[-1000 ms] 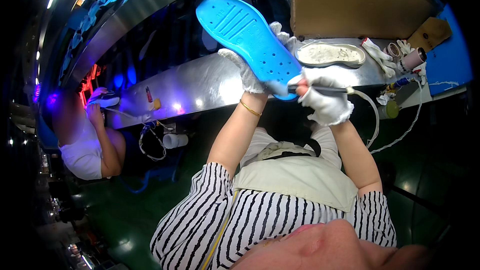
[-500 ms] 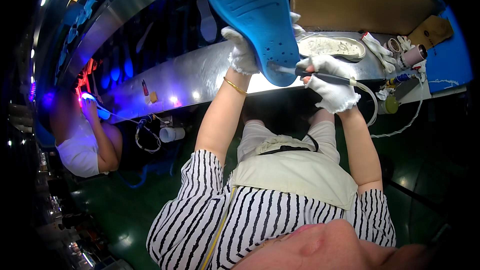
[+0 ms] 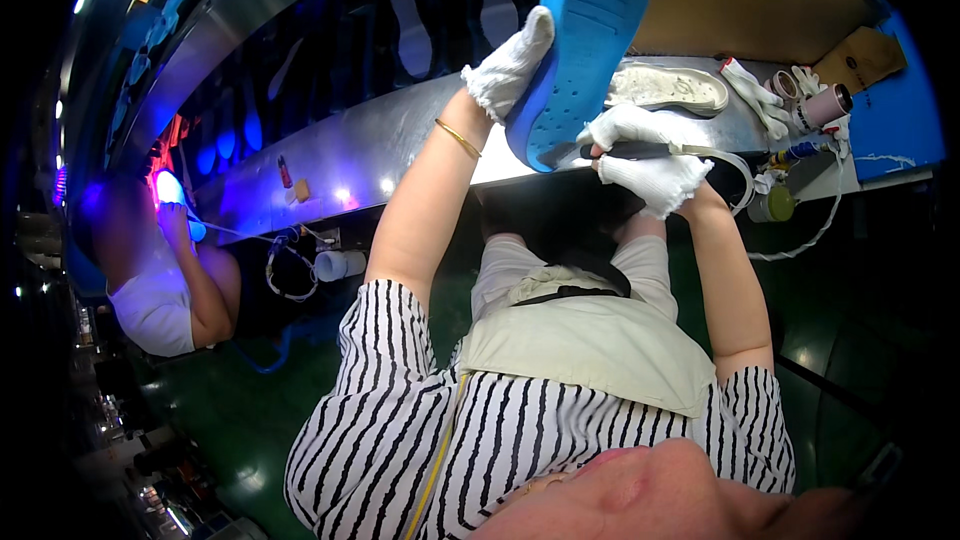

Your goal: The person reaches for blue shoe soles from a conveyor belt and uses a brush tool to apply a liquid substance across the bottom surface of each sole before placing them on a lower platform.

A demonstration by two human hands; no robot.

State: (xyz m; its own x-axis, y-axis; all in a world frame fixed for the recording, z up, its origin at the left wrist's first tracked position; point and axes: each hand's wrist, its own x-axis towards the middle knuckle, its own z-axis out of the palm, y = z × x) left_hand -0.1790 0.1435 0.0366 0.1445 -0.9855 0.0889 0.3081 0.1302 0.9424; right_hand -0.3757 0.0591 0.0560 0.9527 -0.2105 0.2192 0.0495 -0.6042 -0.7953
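A blue shoe sole (image 3: pixel 588 50) with small holes near its heel is held up over the bench's front edge. On its left edge, my left hand (image 3: pixel 515 62), in a white knit glove, grips it. My gloved right hand (image 3: pixel 655 162) is closed round the black handle of a glue brush (image 3: pixel 636 150). The brush tip is at the lower, heel end of the sole. A pale hose (image 3: pixel 735 162) runs from the handle's rear past my wrist. Behind the sole, an off-white sole (image 3: pixel 668 89) lies on the metal bench.
Spare gloves (image 3: pixel 756 98), spools (image 3: pixel 822 108) and a small green-lidded jar (image 3: pixel 772 205) sit at the right. Cardboard (image 3: pixel 740 0) stands behind. Several soles (image 3: pixel 410 32) lie on the dark conveyor. At left, a co-worker (image 3: pixel 165 285) sits near a white cup (image 3: pixel 340 265).
The blue sole has tilted, its toe end swinging right. My left hand has shifted up along its left edge. My right hand has moved slightly left with the brush.
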